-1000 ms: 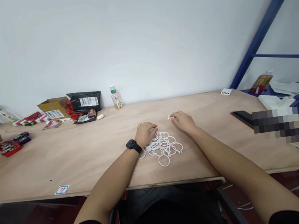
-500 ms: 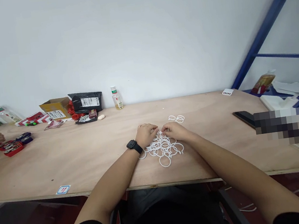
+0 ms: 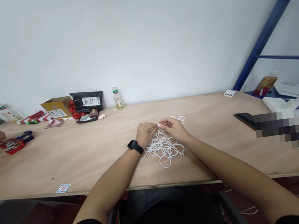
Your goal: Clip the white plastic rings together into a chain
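Apparently, left hand and right hand clamped fingertips on small white plastic ring; light, stiff, best taken at rim.

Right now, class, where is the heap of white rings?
The heap of white rings sits mid-table in the head view, under the left hand and right hand.
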### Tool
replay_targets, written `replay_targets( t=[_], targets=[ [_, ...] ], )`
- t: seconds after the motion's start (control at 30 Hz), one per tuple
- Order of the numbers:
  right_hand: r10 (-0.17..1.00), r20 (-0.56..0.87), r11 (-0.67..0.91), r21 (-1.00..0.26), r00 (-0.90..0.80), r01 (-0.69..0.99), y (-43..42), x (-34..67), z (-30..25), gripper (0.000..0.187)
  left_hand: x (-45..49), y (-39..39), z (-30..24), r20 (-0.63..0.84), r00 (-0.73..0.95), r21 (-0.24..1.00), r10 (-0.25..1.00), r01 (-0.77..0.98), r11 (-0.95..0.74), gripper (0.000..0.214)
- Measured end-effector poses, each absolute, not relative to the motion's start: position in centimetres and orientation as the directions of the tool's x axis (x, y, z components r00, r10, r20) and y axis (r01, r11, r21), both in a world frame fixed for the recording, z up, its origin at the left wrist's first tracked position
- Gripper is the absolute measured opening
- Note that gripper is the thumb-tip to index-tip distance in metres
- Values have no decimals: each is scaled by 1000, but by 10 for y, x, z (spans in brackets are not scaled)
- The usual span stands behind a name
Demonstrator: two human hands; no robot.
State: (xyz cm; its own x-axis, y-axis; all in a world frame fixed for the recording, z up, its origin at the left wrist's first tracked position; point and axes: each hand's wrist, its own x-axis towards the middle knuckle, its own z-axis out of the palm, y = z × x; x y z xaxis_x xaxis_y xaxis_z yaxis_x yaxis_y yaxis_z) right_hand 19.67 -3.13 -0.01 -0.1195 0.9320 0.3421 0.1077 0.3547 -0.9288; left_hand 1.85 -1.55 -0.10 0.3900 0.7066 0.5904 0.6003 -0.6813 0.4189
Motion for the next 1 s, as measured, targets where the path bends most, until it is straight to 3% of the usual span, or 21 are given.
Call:
replay_targets(
  t=[0.5, 0.63, 0.73, 0.83, 0.9, 1.0],
  targets=[
    [912, 389, 400, -913, -130, 75, -29, 199, -6, 30, 22, -23, 2, 644, 318, 553, 695, 434, -711, 8],
    [906, 408, 419, -904, -111, 91, -29, 196, -5, 29, 25, -23, -1, 637, 303, 541, 709, 481, -690, 9],
    [865, 491, 499, -813, -108, 300, -25, 202, -3, 21, 26, -21, -1, 635, 315, 493, 705, 538, -684, 11],
    [811, 559, 517, -550, -170, 656, -16, 221, -2, 14, 23, -18, -2, 607, 343, 456, 717, 589, -667, 14],
    [830, 526, 431, -396, -184, 811, -8, 237, -3, 19, 22, -16, -3, 570, 359, 452, 739, 614, -647, 15],
    [890, 435, 276, -285, -133, 918, -1, 255, -5, 21, 20, -14, -4, 512, 368, 458, 776, 647, -609, 15]
  ],
)
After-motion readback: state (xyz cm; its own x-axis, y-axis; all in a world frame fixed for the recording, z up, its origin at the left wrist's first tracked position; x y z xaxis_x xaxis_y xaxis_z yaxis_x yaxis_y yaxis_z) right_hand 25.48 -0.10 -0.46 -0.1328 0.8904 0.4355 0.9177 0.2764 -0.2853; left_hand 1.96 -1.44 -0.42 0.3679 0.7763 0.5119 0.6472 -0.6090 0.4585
